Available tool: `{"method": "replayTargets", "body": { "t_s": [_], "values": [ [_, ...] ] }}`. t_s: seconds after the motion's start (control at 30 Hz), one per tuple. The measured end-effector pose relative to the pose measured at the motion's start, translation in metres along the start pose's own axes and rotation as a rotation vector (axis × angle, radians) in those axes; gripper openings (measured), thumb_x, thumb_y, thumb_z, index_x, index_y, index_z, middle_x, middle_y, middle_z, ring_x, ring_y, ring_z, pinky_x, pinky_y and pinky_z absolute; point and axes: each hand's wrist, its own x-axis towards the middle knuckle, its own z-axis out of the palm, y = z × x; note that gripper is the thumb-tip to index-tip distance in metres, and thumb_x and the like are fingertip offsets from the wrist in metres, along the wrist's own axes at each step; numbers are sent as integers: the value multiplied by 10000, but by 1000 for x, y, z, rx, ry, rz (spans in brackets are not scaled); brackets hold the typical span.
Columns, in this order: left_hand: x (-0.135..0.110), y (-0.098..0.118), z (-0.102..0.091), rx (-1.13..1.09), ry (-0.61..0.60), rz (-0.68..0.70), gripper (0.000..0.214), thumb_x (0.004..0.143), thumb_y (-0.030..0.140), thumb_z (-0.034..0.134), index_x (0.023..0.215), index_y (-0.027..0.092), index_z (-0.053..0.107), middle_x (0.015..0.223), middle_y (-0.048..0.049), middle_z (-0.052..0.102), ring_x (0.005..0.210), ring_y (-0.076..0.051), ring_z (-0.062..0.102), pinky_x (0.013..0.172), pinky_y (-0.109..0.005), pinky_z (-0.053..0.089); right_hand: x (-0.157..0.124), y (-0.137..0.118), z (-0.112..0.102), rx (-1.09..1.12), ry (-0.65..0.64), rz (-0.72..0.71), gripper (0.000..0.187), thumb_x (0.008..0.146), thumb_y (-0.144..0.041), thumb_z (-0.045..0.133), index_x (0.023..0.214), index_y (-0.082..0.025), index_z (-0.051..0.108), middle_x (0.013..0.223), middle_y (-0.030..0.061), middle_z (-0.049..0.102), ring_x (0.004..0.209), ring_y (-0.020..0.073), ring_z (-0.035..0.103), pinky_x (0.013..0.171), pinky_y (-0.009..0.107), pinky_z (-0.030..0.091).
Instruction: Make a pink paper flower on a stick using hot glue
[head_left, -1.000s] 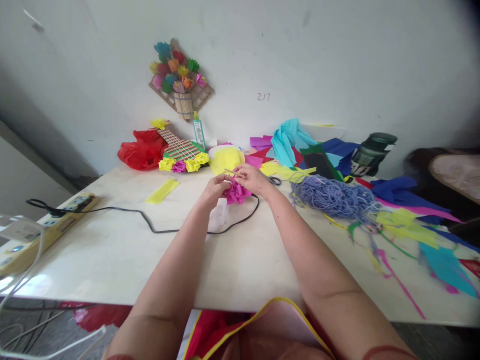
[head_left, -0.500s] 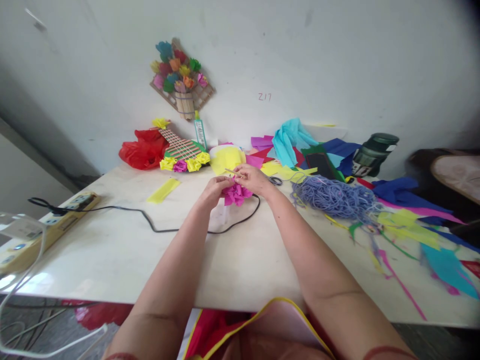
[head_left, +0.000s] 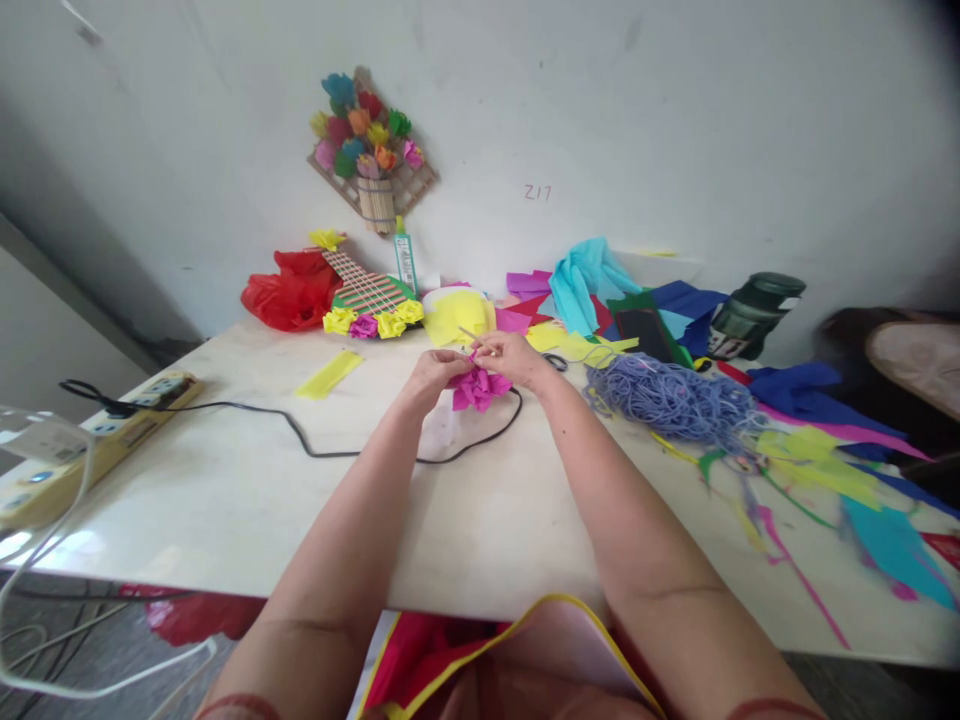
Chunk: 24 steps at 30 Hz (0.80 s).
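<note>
A magenta crepe-paper flower [head_left: 482, 388] hangs between my two hands above the middle of the table. My left hand [head_left: 442, 372] pinches its left upper edge with the fingers closed. At its top right, my right hand [head_left: 510, 358] has its fingers closed around a thin light-coloured stick [head_left: 468, 334], which pokes out up and to the left. Whether the stick touches the flower is hidden by the fingers. Just behind my hands lies yellow paper [head_left: 454, 316], and a pair of scissors [head_left: 555, 362] shows beside my right wrist.
A black cord [head_left: 315, 453] loops across the table from a power strip [head_left: 120, 440]. Tangled blue-purple yarn [head_left: 667, 397] and paper scraps cover the right side. A paper-flowered guitar craft [head_left: 367, 290], glue bottle [head_left: 405, 262], red plastic bag [head_left: 289, 292] and dark green bottle [head_left: 754, 315] stand along the wall.
The view has shifted slightly. Both hands stay at the flower, and the stick in my right hand has tilted a little; otherwise the table looks the same.
</note>
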Motion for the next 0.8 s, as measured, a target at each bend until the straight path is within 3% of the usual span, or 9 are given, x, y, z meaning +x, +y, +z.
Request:
{"method": "replayTargets", "body": {
  "t_s": [0.23, 0.57, 0.8],
  "values": [
    [-1, 1, 0, 20, -27, 4, 220, 483, 259, 771, 619, 99, 707, 524, -25, 622, 482, -98, 514, 519, -241, 383, -6, -10, -2, 192, 12, 122, 124, 652, -127, 616, 536, -159, 588, 835, 45, 708, 851, 180, 651, 795, 300, 494],
    [1, -3, -3, -73, -54, 31, 241, 510, 322, 758, 595, 110, 684, 524, -18, 581, 490, -106, 495, 513, -251, 374, -1, -4, -1, 47, -12, 50, 112, 699, -149, 584, 591, -158, 613, 906, 65, 708, 863, 181, 648, 837, 316, 485],
    [2, -4, -3, -38, 1, 16, 222, 491, 302, 745, 570, 115, 655, 503, -9, 557, 464, -96, 469, 491, -245, 344, -1, -1, -1, -56, 5, 2, 105, 712, -153, 587, 627, -165, 647, 918, 55, 713, 882, 176, 649, 847, 308, 492]
  ]
}}
